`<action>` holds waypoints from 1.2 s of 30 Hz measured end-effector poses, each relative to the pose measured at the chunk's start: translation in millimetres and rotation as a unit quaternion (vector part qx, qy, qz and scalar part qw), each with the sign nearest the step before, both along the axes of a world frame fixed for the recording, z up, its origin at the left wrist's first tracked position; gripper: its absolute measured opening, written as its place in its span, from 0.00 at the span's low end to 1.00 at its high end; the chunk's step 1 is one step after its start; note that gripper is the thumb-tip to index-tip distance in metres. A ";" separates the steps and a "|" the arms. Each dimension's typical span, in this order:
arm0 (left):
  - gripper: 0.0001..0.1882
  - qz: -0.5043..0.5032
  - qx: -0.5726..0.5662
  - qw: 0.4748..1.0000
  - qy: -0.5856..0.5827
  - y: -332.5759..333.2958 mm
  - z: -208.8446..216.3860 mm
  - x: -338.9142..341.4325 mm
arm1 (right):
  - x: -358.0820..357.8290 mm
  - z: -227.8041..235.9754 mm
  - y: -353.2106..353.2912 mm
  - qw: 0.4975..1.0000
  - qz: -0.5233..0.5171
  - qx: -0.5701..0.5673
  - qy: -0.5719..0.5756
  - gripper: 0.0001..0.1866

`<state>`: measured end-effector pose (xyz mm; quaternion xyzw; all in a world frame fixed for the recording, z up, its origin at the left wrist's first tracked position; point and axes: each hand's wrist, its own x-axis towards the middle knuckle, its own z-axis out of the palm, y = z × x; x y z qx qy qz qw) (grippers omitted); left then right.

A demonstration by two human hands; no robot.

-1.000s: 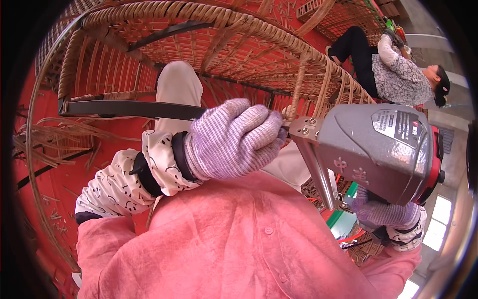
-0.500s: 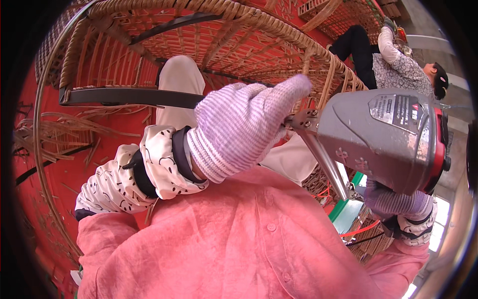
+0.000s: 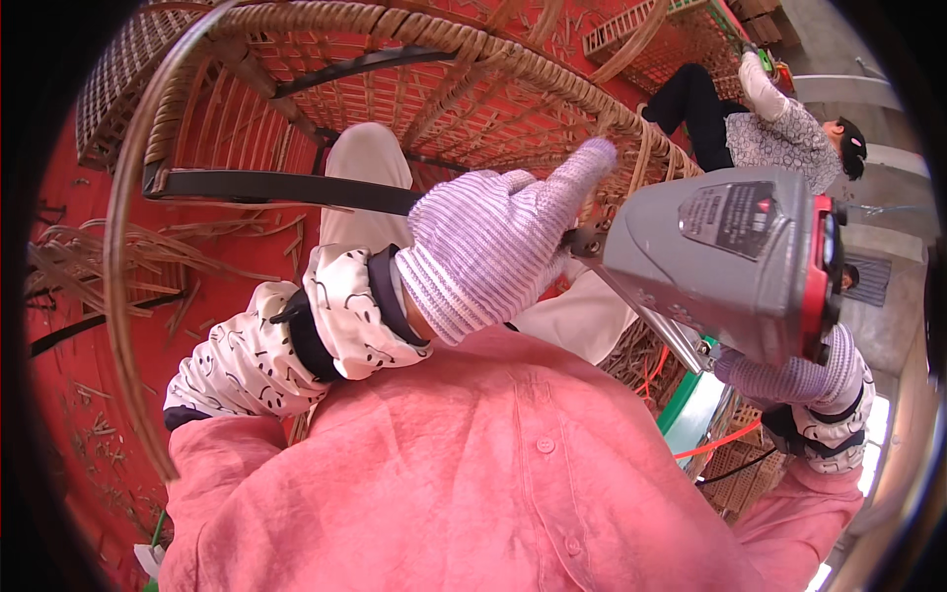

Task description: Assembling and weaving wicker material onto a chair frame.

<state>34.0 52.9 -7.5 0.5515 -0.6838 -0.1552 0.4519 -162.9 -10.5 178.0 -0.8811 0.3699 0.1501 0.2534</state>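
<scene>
My left hand [image 3: 488,247], in a lilac-and-white striped knit glove, closes over the black frame bar [image 3: 286,187] of a woven rattan piece [image 3: 395,109]. Its fingers curl down out of sight, while one digit points up and right. My right hand [image 3: 789,380], in a matching glove, grips a grey nail gun [image 3: 705,257] with a red-edged end; the gun's body hides most of the fingers. The gun's nose lies beside my left hand, close to the rattan rim. Whether it touches the rattan is hidden.
A long cane strand [image 3: 120,296] arcs down at the left. Loose cane strips [image 3: 128,257] and scraps lie on the red floor [image 3: 89,414]. An orange hose [image 3: 720,446] runs below the gun. At the upper right another person [image 3: 779,138] sits beside a woven piece.
The nail gun and my right hand have shifted slightly left and down in view. The cane strand at the left has swung right. My left hand keeps its hold.
</scene>
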 end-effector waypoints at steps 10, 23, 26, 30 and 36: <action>0.32 -0.014 0.010 0.997 -0.072 -7.4 7.8 3.3 | -74.0 -1.3 35.9 0.872 -0.455 0.146 -0.103 0.14; 0.20 -0.030 0.075 0.964 -0.253 -15.9 10.8 -3.6 | -404.0 -177.0 87.4 0.665 -0.717 -0.192 0.085 0.27; 0.20 -0.020 0.038 0.961 -0.272 -16.6 13.3 -8.9 | -567.4 -259.1 130.5 0.662 -0.665 -0.288 0.192 0.32; 0.21 -0.005 0.065 0.957 -0.283 -16.7 15.3 -7.9 | -550.2 -274.3 112.5 0.659 -0.679 -0.258 0.196 0.44; 0.27 0.064 -0.002 0.970 -0.236 -21.4 12.6 -29.6 | -495.2 -230.5 81.9 0.692 -0.599 -0.138 0.378 0.35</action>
